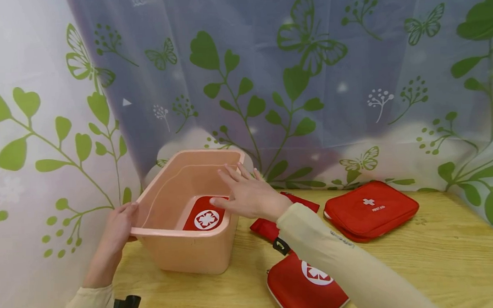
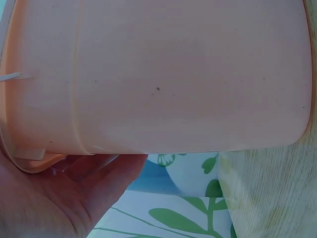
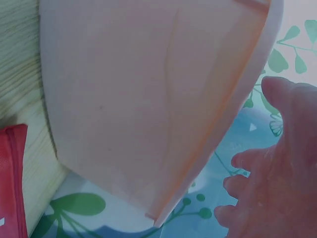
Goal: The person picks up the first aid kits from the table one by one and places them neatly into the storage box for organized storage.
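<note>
A peach plastic bin (image 1: pixel 184 253) stands on the wooden table, with a red pouch (image 1: pixel 206 219) bearing a white cross lying inside it. At the bin's near left corner my left hand (image 1: pixel 116 231) grips the rim; in the left wrist view that hand (image 2: pixel 64 198) lies at the rim corner, along the outer wall. My right hand (image 1: pixel 250 195) is spread over the bin's right side, fingers extended and holding nothing. From the right wrist, the fingers of that hand (image 3: pixel 280 173) appear apart from the rim.
Right of the bin lie a red first aid bag (image 1: pixel 371 215), a red pouch with a white cross (image 1: pixel 293 285) partly under my right sleeve, and a red item (image 1: pixel 266 227) largely hidden by my right wrist. A patterned curtain (image 1: pixel 243 80) hangs behind the table.
</note>
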`<state>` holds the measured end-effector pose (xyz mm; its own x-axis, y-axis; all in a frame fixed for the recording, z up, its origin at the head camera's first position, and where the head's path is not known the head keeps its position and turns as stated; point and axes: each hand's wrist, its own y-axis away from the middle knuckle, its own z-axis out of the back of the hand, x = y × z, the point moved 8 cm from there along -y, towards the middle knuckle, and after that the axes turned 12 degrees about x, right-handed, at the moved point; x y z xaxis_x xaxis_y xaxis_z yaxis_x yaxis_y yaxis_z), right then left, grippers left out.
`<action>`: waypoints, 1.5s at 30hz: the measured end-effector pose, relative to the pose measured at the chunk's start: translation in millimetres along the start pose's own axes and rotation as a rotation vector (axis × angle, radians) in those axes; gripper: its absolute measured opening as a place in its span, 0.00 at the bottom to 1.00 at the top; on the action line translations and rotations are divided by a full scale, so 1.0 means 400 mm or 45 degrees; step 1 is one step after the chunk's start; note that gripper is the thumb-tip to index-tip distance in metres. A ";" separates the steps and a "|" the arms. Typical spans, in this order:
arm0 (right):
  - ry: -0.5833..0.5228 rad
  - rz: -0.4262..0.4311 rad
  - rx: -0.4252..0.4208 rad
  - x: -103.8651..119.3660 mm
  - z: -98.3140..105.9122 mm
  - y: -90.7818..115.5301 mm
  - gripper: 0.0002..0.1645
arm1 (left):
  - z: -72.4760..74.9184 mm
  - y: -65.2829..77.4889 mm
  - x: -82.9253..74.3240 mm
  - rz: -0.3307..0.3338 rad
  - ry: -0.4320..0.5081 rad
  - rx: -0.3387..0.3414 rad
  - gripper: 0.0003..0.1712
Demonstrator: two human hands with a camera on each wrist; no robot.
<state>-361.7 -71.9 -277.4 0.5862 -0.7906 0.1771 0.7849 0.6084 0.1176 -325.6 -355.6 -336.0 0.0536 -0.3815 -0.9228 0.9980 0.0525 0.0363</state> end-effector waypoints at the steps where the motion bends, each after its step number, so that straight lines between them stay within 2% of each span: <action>1: -0.010 0.000 -0.009 -0.006 0.001 0.004 0.46 | 0.000 0.000 -0.001 -0.003 -0.001 0.001 0.34; 23: -0.011 -0.100 -0.042 -0.149 0.000 0.074 0.50 | 0.005 -0.003 0.000 0.000 -0.014 0.002 0.35; 34: -0.053 -0.132 -0.047 -0.233 0.010 0.126 0.51 | 0.003 -0.003 0.003 0.005 -0.001 0.009 0.34; 45: -0.030 -0.197 -0.071 -0.329 -0.011 0.162 0.53 | 0.002 -0.003 0.003 -0.011 0.007 0.009 0.33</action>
<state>-387.1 71.3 -297.4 0.4531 -0.8723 0.1840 0.8758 0.4741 0.0908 -326.8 -356.9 -336.9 0.0451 -0.3772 -0.9250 0.9986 0.0431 0.0311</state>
